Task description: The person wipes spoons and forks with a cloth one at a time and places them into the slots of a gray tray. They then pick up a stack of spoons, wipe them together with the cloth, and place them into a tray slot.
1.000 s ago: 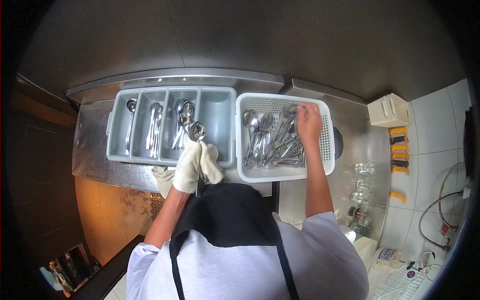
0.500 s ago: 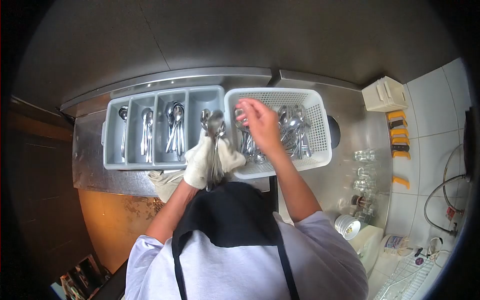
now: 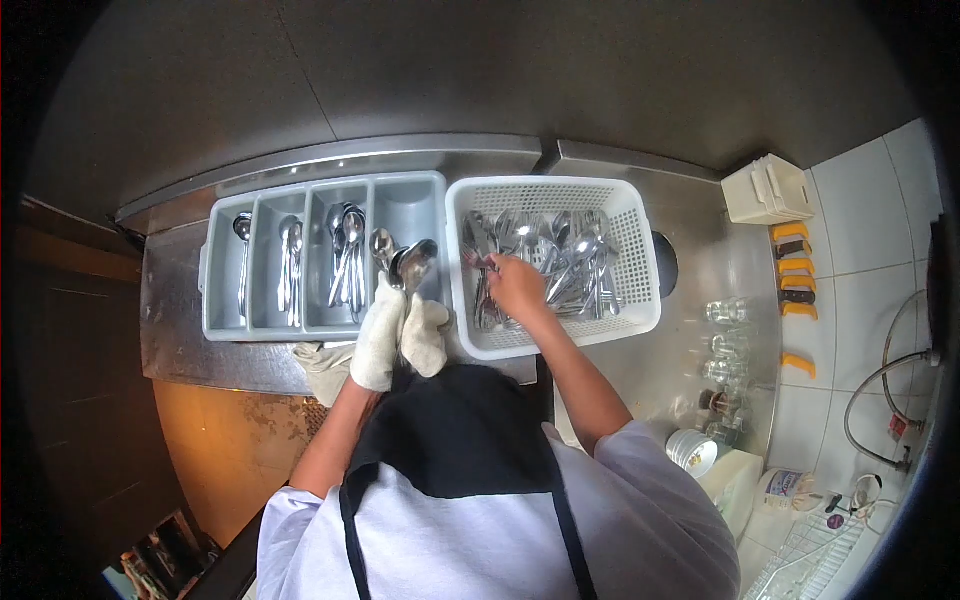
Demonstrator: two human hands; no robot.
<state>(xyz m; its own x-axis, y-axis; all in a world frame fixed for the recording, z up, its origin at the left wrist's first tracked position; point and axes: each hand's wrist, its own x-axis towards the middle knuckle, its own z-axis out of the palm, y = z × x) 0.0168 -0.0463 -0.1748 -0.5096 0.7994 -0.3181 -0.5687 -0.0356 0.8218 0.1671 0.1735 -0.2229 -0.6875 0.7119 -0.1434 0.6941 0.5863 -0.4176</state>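
Spoons (image 3: 410, 262) sat clamped in my cloth-wrapped left hand (image 3: 398, 325); right hand (image 3: 517, 287) curled into basket (image 3: 640, 280), grip unclear; single picks seemed wisest.

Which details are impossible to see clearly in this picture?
Head view: the cloth hides the left hand and the handles of its spoons.
Head view: what the right hand grips in the white basket, hidden by its own fingers.
Head view: the bottle label, too small.
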